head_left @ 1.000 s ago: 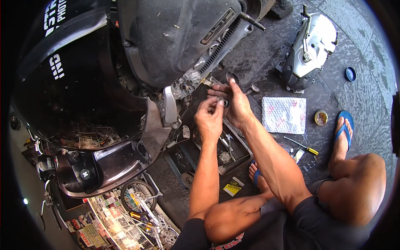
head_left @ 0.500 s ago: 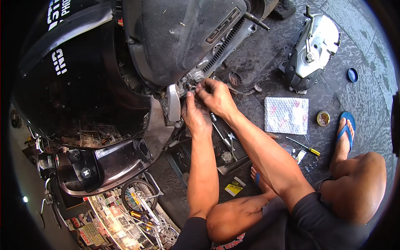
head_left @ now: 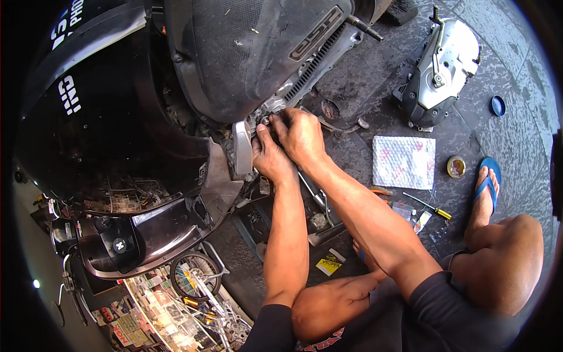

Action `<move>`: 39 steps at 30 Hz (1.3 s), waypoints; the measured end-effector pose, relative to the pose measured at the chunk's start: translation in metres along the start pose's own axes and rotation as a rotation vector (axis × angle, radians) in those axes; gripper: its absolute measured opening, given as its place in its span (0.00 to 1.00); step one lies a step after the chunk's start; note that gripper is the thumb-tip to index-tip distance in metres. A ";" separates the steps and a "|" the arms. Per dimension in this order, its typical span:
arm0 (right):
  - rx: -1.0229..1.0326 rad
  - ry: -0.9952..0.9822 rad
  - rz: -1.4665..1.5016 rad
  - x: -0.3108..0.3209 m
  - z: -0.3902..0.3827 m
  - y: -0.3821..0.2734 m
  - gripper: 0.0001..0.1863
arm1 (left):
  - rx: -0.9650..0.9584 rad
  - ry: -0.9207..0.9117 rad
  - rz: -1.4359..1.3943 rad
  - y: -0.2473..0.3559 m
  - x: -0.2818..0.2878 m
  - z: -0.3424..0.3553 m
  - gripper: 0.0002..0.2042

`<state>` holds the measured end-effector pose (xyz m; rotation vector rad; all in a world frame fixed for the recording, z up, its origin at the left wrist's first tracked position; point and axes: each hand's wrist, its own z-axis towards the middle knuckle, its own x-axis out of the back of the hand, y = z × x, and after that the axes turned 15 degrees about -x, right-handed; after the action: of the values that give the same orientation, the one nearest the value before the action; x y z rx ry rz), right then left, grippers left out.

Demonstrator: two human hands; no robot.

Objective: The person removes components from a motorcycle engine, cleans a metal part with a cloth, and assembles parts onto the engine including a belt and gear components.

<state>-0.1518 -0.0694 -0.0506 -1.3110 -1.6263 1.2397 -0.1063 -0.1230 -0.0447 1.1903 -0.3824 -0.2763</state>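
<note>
Both my hands work at the engine of a dark scooter, just below its black air filter cover. My left hand has its thumb raised against a small round metal fitting, its other fingers curled underneath and mostly hidden. Beside it, my right hand is closed, thumb and forefinger pinched at the same fitting from the right. Whatever lies between the fingertips is too small and covered to name. A grey plastic trim piece stands just left of my left hand.
A silver-and-black engine cover lies on the dark floor at right. Nearby are bubble wrap, a small round tin, a blue lid and a yellow-handled screwdriver. Below my hands sits a tool tray with tools.
My left hand has shifted slightly left and up, its thumb now closer to the fitting. My right hand has moved a little left, still pinched. The view has moved slightly.
</note>
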 end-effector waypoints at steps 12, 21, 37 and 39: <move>-0.780 -0.551 1.316 0.040 -0.002 0.020 0.39 | -0.203 -0.279 0.219 0.013 0.020 -0.034 0.11; -0.566 -0.764 1.461 0.053 -0.028 0.020 0.43 | 0.101 -0.421 0.122 0.035 0.023 -0.049 0.11; -0.071 -0.073 0.165 0.036 -0.048 0.005 0.16 | 0.502 -0.465 0.040 0.093 0.086 -0.035 0.23; -0.149 -0.046 0.250 0.016 -0.045 0.000 0.16 | 0.290 -0.664 0.214 0.142 0.101 -0.047 0.24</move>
<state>-0.1140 -0.0423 -0.0382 -1.6300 -1.6513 1.3225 0.0060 -0.0749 0.0878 1.3071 -1.1535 -0.4384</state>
